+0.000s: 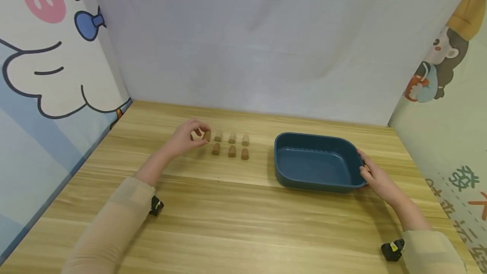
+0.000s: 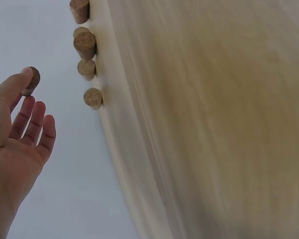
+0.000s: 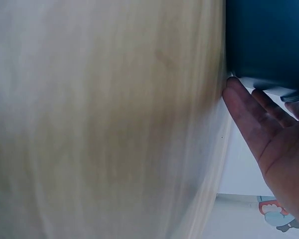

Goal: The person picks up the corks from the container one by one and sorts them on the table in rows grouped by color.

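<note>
My left hand (image 1: 189, 138) pinches a cork stopper (image 1: 207, 135) between thumb and fingers at the left end of two short rows of stoppers. In the left wrist view the held stopper (image 2: 32, 81) shows at the thumb tip, with the other fingers loosely spread below. Nearest to it in the front row stands a darker cork (image 1: 216, 149), and behind that a paler cork (image 1: 218, 135). On the right, my right hand (image 1: 374, 179) grips the end of a deep blue rectangular basin (image 1: 317, 184), thumb at the rim and fingers against the outside. Nothing lies inside the basin.
Two darker corks (image 1: 232, 152) and two paler corks (image 1: 232, 138) continue the rows rightward, left of the basin. The wooden table (image 1: 243, 219) ends at a white cloth backdrop (image 1: 243, 45). Printed panels flank both sides. Each wrist wears a small black camera (image 1: 156, 205).
</note>
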`<control>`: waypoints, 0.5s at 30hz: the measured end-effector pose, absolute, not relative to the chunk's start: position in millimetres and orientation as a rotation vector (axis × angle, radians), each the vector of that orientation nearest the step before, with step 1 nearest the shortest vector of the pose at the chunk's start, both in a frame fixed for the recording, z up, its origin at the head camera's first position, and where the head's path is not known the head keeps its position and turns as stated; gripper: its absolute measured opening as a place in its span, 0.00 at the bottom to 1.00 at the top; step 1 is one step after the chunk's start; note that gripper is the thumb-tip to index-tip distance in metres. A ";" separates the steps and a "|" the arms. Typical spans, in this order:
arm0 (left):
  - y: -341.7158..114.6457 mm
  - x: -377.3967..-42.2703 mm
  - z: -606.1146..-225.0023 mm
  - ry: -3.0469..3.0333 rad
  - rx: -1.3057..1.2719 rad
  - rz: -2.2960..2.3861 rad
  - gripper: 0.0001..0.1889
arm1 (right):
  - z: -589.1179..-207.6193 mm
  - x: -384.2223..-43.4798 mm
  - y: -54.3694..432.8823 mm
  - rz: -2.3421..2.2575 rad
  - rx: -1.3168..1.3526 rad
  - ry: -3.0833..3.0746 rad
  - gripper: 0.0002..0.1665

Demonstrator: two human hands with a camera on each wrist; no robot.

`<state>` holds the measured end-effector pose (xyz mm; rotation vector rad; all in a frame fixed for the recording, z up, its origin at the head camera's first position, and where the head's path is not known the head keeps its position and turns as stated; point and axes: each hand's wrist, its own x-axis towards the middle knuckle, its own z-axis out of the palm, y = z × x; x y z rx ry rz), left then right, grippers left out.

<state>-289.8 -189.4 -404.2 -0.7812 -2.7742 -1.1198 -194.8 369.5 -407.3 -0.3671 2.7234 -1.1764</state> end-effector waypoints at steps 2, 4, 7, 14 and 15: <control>-191.4 -290.7 -406.9 -2.778 -0.791 -1.096 0.19 | -407.9 -195.3 370.2 -1.175 -0.366 2.722 0.35; -193.2 -291.5 -409.5 -2.787 -0.810 -1.066 0.19 | -408.2 -195.6 370.6 -1.171 -0.367 2.725 0.35; -195.2 -292.9 -413.2 -2.813 -0.827 -1.027 0.18 | -407.7 -195.6 370.5 -1.165 -0.372 2.733 0.35; -199.7 -296.0 -417.2 -2.902 -0.784 -0.969 0.18 | -406.1 -194.8 370.1 -1.173 -0.381 2.735 0.35; -200.3 -296.4 -417.4 -2.908 -0.786 -0.963 0.18 | -406.0 -194.9 370.2 -1.177 -0.381 2.734 0.35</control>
